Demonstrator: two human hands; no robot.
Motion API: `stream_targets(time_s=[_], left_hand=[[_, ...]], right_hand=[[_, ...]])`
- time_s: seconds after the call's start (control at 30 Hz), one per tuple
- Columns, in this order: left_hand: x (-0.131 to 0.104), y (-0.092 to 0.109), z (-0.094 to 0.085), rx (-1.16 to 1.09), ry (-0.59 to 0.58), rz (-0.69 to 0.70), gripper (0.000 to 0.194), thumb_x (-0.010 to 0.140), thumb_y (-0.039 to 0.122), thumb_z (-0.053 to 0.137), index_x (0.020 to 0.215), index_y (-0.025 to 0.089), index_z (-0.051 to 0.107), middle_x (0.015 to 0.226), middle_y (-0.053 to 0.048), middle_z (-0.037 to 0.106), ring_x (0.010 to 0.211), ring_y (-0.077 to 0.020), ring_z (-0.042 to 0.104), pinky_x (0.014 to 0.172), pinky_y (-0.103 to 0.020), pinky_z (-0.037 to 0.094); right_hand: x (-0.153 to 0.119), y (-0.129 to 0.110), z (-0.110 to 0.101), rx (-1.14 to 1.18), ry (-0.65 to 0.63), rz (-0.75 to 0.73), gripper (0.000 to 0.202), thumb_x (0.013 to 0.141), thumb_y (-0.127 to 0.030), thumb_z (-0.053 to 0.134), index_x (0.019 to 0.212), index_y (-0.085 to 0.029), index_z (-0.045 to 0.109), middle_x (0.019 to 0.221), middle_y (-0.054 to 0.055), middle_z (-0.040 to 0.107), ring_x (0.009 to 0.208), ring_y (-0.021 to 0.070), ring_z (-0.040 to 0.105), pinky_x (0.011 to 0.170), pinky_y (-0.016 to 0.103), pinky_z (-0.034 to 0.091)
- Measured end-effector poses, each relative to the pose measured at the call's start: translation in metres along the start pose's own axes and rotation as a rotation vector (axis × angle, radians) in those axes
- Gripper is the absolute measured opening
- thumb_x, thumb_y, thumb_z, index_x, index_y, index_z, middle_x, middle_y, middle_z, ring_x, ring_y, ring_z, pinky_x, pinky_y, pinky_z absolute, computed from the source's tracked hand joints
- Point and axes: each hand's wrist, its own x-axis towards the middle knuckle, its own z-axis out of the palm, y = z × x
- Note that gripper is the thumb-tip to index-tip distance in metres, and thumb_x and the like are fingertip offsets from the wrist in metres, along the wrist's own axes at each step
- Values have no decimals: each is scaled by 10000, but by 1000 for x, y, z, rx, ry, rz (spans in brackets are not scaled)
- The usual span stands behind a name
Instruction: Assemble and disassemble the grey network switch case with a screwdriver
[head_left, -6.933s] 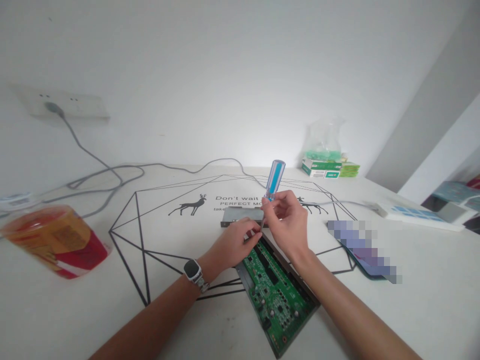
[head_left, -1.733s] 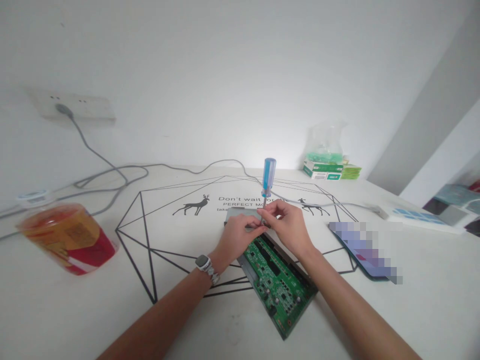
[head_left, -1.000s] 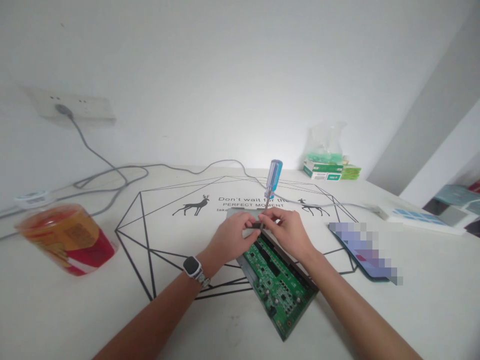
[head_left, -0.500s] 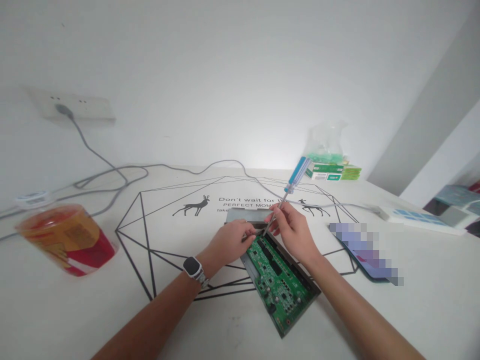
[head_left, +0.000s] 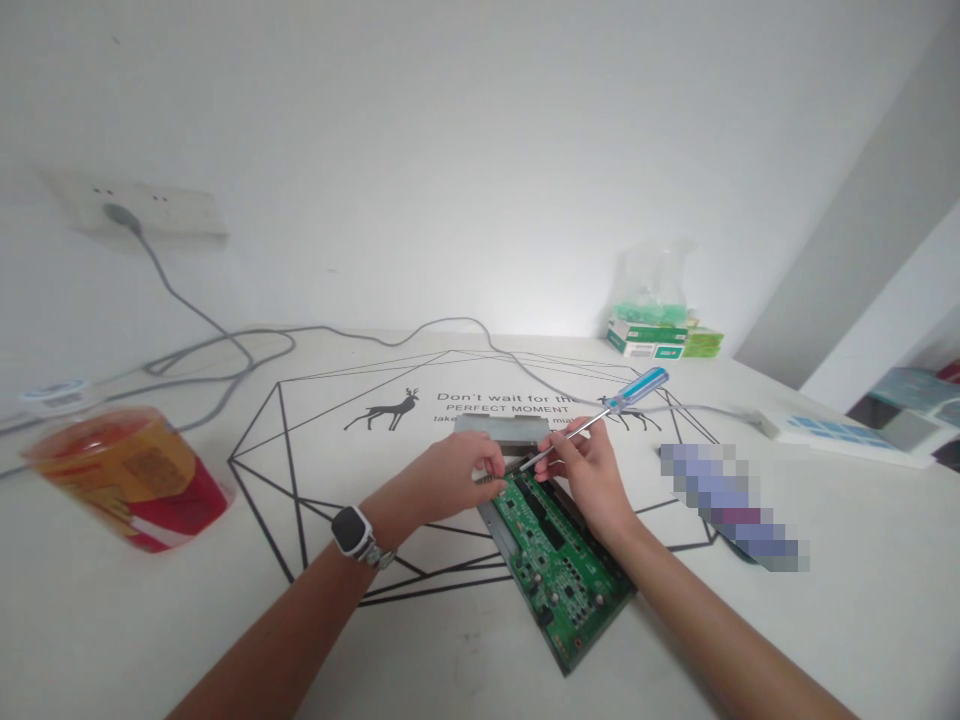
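R hand (head_left: 589, 475) grip holds screwdriver (head_left: 637, 388) by shaft, tip at far end of PCB (head_left: 551, 575), long axis far-L to near-R; L hand (head_left: 454, 475) beside, grip contents unclear.

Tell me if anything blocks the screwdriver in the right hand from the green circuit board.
Nothing visible does: from the right hand, the screwdriver slants down to the far end of the green circuit board, its tip in view. The left hand is left of the tip, not between. Whether the tip touches, I can't tell.
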Motion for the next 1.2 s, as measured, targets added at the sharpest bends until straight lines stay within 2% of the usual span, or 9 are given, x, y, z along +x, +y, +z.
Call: stream_targets(time_s=[0.13, 0.43, 0.6, 0.8, 1.03, 1.2], left_hand=[[1, 2, 2, -23, -7, 6, 58, 825, 236, 671, 781, 199, 684, 775, -11, 673, 762, -178, 614, 706, -279, 437], [2, 16, 3, 41, 9, 19, 61, 836, 149, 590, 793, 176, 624, 808, -19, 645, 752, -170, 587, 701, -282, 431], [3, 16, 8, 8, 68, 43, 59, 858, 154, 561, 832, 184, 606, 844, -22, 646, 756, -163, 591, 689, -282, 440], [3, 18, 4, -35, 104, 79, 48, 842, 222, 654, 860, 197, 618, 853, -14, 652, 776, -163, 599, 692, -279, 445], [4, 15, 3, -77, 132, 95, 59, 831, 134, 602, 825, 189, 619, 812, -2, 634, 747, -145, 587, 686, -264, 441], [6, 14, 4, -124, 143, 109, 64, 853, 150, 585, 825, 186, 629, 815, -6, 633, 754, -144, 587, 710, -268, 452]], right_hand=[[0, -2, 1, 27, -3, 6, 419, 779, -381, 704, 943, -271, 335, 724, -76, 672, 510, 135, 653, 505, 286, 565], [0, -4, 1, 52, 7, 44, 420, 747, -342, 720, 923, -261, 348, 692, -68, 699, 515, 140, 663, 517, 284, 578], [0, -6, 1, 103, 60, 77, 387, 729, -294, 687, 912, -260, 348, 677, -54, 705, 517, 147, 658, 517, 285, 575], [2, -9, 1, 208, 123, 141, 373, 673, -222, 672, 879, -255, 363, 632, -46, 677, 481, 145, 617, 471, 264, 539], [3, -10, 2, 223, 144, 141, 356, 662, -211, 662, 868, -252, 374, 618, -48, 669, 479, 149, 611, 460, 263, 535], [1, -10, 2, 237, 150, 134, 349, 663, -214, 672, 863, -248, 388, 627, -43, 670, 485, 148, 615, 459, 261, 536]])
